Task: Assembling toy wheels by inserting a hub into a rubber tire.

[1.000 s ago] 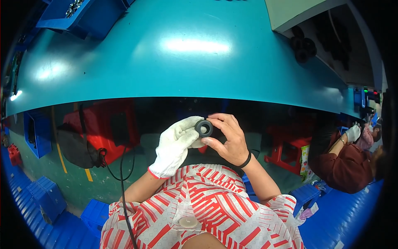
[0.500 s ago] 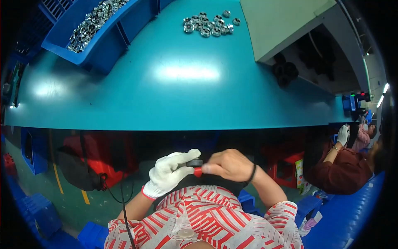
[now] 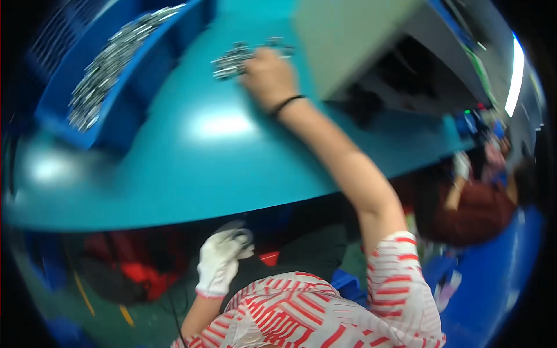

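My right hand (image 3: 268, 75), bare with a black band at the wrist, reaches far across the teal table to a group of small shiny metal ring-shaped parts (image 3: 229, 61). Its fingers are smeared by motion and partly hidden, so whether they grip a part does not show. Down in front of my body, my left hand (image 3: 217, 261) wears a white glove and is closed on a dark round part (image 3: 240, 233), which is blurred. A small red piece (image 3: 268, 258) shows just right of the glove; whether it belongs to the held part is unclear.
A blue bin (image 3: 136, 87) full of shiny metal parts stands at the far left of the teal table (image 3: 191, 180). A pale box-like housing (image 3: 342, 46) rises right of the loose parts. Another person in dark red (image 3: 476, 211) sits at the right.
My right hand has left the held part and stretched out forward to the metal parts. My left hand has moved slightly left and down with the dark part. The whole view has tilted and blurred.
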`<state>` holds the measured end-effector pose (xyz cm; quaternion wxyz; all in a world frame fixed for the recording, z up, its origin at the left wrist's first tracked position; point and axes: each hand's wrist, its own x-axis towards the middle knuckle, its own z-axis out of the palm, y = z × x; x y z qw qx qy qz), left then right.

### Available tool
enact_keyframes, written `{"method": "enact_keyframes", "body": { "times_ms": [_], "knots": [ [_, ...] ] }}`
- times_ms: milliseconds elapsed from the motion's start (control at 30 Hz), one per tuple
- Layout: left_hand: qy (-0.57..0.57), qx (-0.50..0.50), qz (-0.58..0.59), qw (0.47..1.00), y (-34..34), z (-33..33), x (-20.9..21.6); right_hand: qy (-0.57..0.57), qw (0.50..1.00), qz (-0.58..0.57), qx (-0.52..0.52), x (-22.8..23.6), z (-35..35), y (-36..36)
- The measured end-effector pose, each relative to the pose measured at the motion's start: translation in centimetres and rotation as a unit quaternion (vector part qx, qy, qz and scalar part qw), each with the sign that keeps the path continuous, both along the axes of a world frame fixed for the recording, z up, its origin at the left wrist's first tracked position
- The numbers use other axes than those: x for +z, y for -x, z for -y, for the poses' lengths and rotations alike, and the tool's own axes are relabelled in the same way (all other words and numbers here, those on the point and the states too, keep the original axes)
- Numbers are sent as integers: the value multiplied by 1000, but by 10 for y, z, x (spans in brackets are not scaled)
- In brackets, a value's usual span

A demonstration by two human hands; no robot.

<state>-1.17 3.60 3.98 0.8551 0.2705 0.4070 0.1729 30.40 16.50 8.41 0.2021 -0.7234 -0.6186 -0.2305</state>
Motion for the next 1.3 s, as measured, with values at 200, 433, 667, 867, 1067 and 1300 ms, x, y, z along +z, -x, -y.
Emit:
{"method": "enact_keyframes", "body": {
  "times_ms": [200, 433, 667, 867, 1067, 1300],
  "knots": [
    [-35, 67, -29, 997, -9, 2, -10, -2, 937, -315, 149, 22, 83, 94],
    [-52, -52, 65, 995, -16, 35, -29, 69, 920, -365, 123, -40, 248, 164],
    [-121, -161, 33, 979, -22, 52, -7, 63, 901, -423, 72, -53, 278, 162],
    [-137, -150, -19, 979, -33, 61, -16, 32, 928, -354, 111, -80, 285, 156],
    [-336, -161, -48, 927, -41, 58, -19, 40, 798, -600, 52, -79, 286, 160],
    [-420, -249, -101, 867, -38, 59, -25, 122, 865, -485, 19, -91, 288, 158]
  ]
}}
